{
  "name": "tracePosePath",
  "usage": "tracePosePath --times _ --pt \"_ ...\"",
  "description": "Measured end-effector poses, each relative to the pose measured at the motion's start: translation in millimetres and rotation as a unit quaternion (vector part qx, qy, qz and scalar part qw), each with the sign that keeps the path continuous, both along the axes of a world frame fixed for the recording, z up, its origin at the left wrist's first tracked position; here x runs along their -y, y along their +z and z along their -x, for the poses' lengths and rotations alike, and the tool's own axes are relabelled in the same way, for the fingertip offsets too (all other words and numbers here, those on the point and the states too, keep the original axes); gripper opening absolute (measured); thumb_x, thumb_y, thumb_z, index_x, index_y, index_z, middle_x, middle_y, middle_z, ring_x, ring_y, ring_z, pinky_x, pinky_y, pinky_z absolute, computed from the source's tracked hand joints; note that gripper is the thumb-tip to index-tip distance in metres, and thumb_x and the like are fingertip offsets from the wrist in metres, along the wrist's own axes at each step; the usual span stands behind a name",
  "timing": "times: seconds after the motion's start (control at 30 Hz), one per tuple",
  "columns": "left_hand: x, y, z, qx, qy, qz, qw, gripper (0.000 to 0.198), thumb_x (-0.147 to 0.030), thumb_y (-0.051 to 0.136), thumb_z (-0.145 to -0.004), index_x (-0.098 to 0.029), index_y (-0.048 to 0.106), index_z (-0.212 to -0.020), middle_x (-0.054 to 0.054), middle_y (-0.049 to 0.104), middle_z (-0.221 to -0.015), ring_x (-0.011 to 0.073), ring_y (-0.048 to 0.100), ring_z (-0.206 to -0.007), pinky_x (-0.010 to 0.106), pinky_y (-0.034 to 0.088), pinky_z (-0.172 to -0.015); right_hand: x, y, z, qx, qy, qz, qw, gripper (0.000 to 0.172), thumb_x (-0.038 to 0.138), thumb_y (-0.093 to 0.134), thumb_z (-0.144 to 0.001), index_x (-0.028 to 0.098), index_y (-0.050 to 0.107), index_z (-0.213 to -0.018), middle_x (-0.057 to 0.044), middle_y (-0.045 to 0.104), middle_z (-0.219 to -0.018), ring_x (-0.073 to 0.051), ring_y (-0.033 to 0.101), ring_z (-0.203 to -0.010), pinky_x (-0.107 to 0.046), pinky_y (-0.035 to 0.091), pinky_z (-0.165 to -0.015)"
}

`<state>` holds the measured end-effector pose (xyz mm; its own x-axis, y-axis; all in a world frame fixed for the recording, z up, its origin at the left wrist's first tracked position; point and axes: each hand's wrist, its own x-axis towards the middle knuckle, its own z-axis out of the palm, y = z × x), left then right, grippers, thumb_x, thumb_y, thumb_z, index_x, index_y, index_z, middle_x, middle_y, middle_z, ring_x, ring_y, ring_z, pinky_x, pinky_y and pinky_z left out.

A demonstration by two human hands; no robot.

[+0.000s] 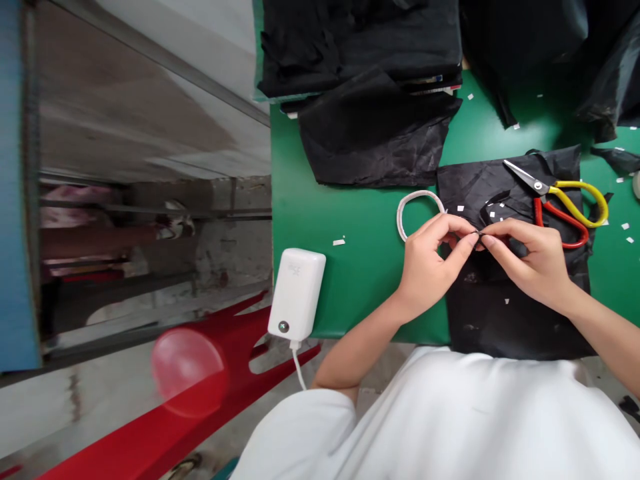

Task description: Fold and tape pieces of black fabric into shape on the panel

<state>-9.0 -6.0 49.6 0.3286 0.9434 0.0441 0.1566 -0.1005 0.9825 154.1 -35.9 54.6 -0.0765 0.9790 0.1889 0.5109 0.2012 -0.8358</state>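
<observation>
My left hand (433,257) and my right hand (533,260) meet fingertip to fingertip over a black cloth (515,320) on the green table (360,280). Both pinch a small dark piece between thumb and forefinger; it looks like black fabric, mostly covered by the fingers. Scissors (545,189) with one yellow and one red handle lie on the cloth beyond my right hand, blades apart. A ring-shaped white roll (401,217) rests just beyond my left hand. Tiny white paper bits are scattered on the cloth around my fingers.
A white power bank (297,293) with a cable sits at the table's left front edge. Folded black fabric (375,133) and a taller black stack (360,47) lie at the back. More black material is at the back right. A red chair (235,353) stands left of the table.
</observation>
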Motion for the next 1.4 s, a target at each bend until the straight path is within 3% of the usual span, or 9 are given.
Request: tracePosePath --times 0.23,0.37,0.5,0.63,0.97,1.2,1.4 --pt "-5 -2.9 1 0.130 0.004 0.170 0.977 0.017 -0.030 0.068 -0.082 -0.016 0.058 -0.079 -0.002 0.061 -0.079 0.0056 0.060 -0.072 0.016 0.051 -0.071 2 -2.3 -1 -0.028 0.020 -0.018 0.999 0.026 0.010 0.059 -0.084 0.024 0.059 -0.106 0.004 0.073 -0.078 -0.010 0.069 -0.068 -0.020 0.053 -0.062" --pt "-7 0.1 0 0.187 0.027 0.295 0.937 0.026 -0.035 0.077 -0.073 -0.016 0.059 -0.077 -0.003 0.061 -0.070 0.0047 0.058 -0.063 0.015 0.049 -0.063 -1 -1.3 -6 -0.034 0.099 -0.051 0.993 0.028 0.003 0.053 -0.083 0.024 0.062 -0.099 0.000 0.073 -0.088 -0.010 0.068 -0.075 -0.022 0.054 -0.069" --pt "-9 3.9 0 0.203 0.039 0.341 0.917 0.031 -0.036 0.081 -0.067 -0.015 0.059 -0.075 -0.004 0.063 -0.063 0.0062 0.059 -0.058 0.016 0.046 -0.056 -4 -0.7 -14 -0.034 0.175 -0.064 0.982 0.039 -0.004 0.043 -0.079 0.020 0.063 -0.103 -0.004 0.073 -0.091 -0.013 0.068 -0.082 -0.028 0.055 -0.076" --pt "-10 4.7 1 0.203 0.047 0.348 0.914 0.033 -0.038 0.082 -0.066 -0.016 0.059 -0.076 -0.003 0.065 -0.062 0.0068 0.059 -0.056 0.018 0.046 -0.055 -6 -4.1 -17 -0.019 0.217 -0.087 0.972 0.041 -0.003 0.045 -0.080 0.019 0.063 -0.109 -0.004 0.072 -0.093 -0.013 0.067 -0.084 -0.030 0.055 -0.077" --pt "-10 2.2 -1 0.212 0.048 0.345 0.913 0.036 -0.039 0.083 -0.064 -0.016 0.058 -0.076 -0.003 0.068 -0.062 0.0055 0.060 -0.053 0.015 0.046 -0.052 -9 -3.0 -16 0.032 0.179 -0.184 0.966 0.018 0.013 0.064 -0.082 0.024 0.068 -0.096 0.000 0.071 -0.075 -0.013 0.063 -0.069 -0.027 0.055 -0.065" --pt "-4 2.4 -1 0.148 0.054 0.228 0.961 0.022 -0.033 0.076 -0.074 -0.016 0.063 -0.077 -0.003 0.068 -0.067 0.0064 0.064 -0.062 0.014 0.050 -0.060 -7 -3.2 -11 0.002 0.154 -0.165 0.974 0.008 0.012 0.062 -0.083 0.019 0.059 -0.086 -0.001 0.063 -0.068 -0.011 0.052 -0.060 -0.027 0.047 -0.058" --pt "1 7.5 0 0.107 0.028 0.175 0.978 0.015 -0.027 0.074 -0.077 -0.016 0.064 -0.080 0.000 0.070 -0.076 0.0092 0.067 -0.069 0.019 0.055 -0.067 -4 -1.4 -8 0.012 0.118 -0.095 0.988 0.014 0.011 0.055 -0.086 0.021 0.050 -0.078 0.003 0.049 -0.058 -0.009 0.044 -0.052 -0.023 0.040 -0.050"
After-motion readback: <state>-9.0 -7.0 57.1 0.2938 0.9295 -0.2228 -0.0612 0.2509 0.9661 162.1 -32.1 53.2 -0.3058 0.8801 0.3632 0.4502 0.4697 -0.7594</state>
